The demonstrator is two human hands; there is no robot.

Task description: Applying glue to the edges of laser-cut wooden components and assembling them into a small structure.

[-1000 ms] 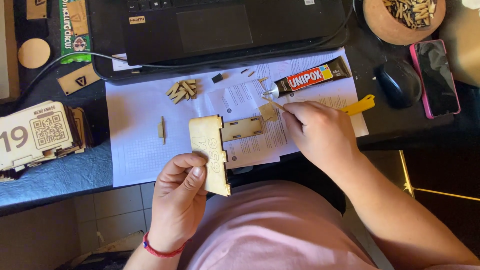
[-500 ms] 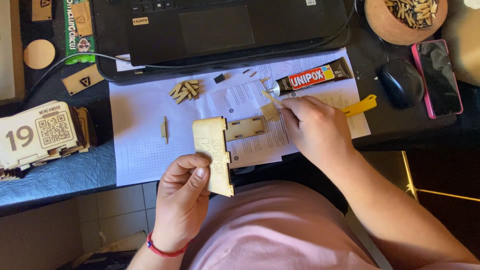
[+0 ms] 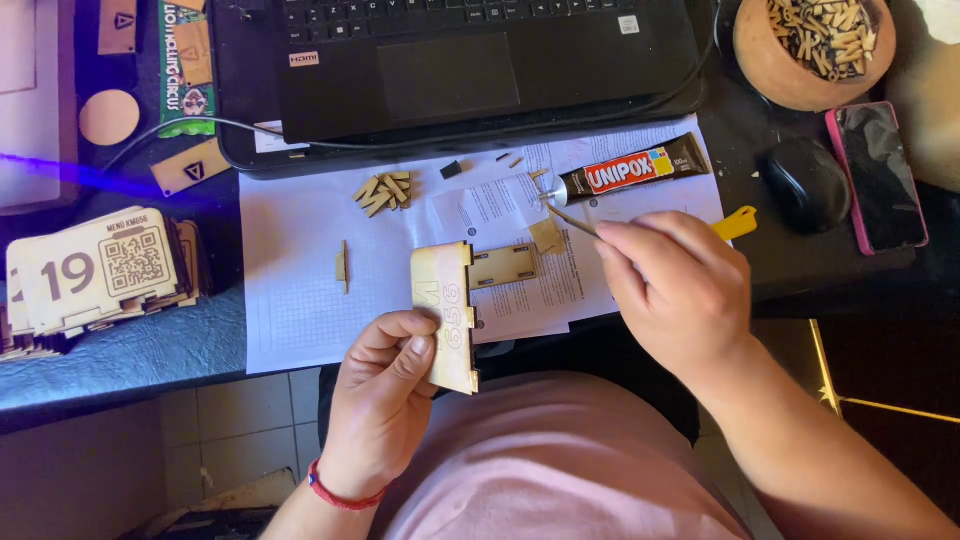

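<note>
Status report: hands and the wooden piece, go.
Left hand grips wooden panel. Right hand holds thin tool at glue tube. Nothing between them.

Dark desk in hard sunlight, tiled floor below

The desk (image 3: 120, 365) was dark with a bluish sheen along its front edge, and strong light fell across it from above, washing out the white paper sheets (image 3: 300, 270) that covered its middle. A black laptop (image 3: 480, 60) sat at the far side, its cable (image 3: 170, 130) curving off to the left. To the right stood a round clay bowl (image 3: 780, 75) and a black mouse (image 3: 808, 183). Under the desk edge the floor (image 3: 180, 430) showed pale grey tiles with dark joints, in shade. A thin yellow line (image 3: 880, 405) crossed the dark area at lower right, and a violet streak of lens flare (image 3: 70, 172) lay at far left
</note>
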